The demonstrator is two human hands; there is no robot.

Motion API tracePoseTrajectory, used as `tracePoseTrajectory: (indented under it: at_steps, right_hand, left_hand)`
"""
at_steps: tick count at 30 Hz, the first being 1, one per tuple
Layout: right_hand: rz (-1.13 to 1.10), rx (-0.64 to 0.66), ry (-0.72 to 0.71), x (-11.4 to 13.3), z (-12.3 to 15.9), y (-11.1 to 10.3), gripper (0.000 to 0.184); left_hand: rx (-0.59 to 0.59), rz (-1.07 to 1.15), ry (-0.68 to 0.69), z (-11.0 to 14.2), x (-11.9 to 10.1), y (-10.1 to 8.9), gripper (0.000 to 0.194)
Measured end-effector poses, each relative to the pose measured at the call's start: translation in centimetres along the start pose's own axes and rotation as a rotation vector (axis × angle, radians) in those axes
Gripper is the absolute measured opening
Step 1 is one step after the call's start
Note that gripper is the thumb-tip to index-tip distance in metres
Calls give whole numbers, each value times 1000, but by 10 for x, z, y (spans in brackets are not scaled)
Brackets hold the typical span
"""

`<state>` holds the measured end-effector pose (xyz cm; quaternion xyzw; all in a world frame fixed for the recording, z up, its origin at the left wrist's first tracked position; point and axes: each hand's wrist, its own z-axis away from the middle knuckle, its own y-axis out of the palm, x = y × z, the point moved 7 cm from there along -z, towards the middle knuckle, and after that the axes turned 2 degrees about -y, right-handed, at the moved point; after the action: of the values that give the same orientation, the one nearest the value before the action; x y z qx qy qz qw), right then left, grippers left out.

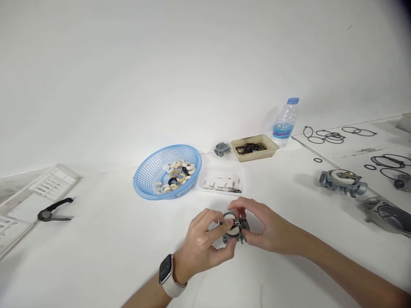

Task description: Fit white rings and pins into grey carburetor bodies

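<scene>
A small grey metal carburetor body (224, 240) with a white float in it sits between my hands over the white table. My left hand (205, 239), with a watch on the wrist, grips its left side, a finger pressing on the white float (233, 231). My right hand (265, 224) holds the right side between thumb and fingers. Parts of the carburetor are hidden by my fingers. Just beyond stands a white tray (205, 185) with several thin metal pins. A blue basket (138, 184) with several white, yellowish and black floats lies to its left.
A beige tray (269, 153) of black rubber rings and a water bottle (284, 124) stand at the back, near another carburetor body (222, 149). More carburetor parts (342, 182) and rubber rings (329, 137) lie right. Black pliers (53, 210) and a white compartment case (48, 184) are left.
</scene>
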<state>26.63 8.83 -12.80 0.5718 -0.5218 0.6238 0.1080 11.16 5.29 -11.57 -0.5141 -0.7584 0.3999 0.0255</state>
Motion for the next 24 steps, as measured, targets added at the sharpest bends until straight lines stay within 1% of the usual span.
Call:
tracePoseTrajectory:
  at_steps: [5,8,11,15,19,21,24]
  right_hand:
    - [8,-40,-25,2,-1,-3,43]
    - [14,-22,-3,1,0,-2,45]
    - [9,4,-18,2,-1,0,45]
    - [4,-33,-26,2,-2,-2,43]
    - [24,-20,8,-3,-1,-1,40]
    - [27,-22,25,-4,-1,-1,40]
    - [20,-19,31,-4,-1,-2,42]
  left_hand:
    - [-11,16,5,0,0,0,33]
    - [-12,37,3,1,0,1,35]
    - [-16,57,-4,1,1,1,35]
    - [-9,66,-19,1,3,0,37]
    - [-9,79,-11,3,4,1,42]
    - [-11,128,-51,5,6,3,44]
    - [0,221,-184,7,14,8,42]
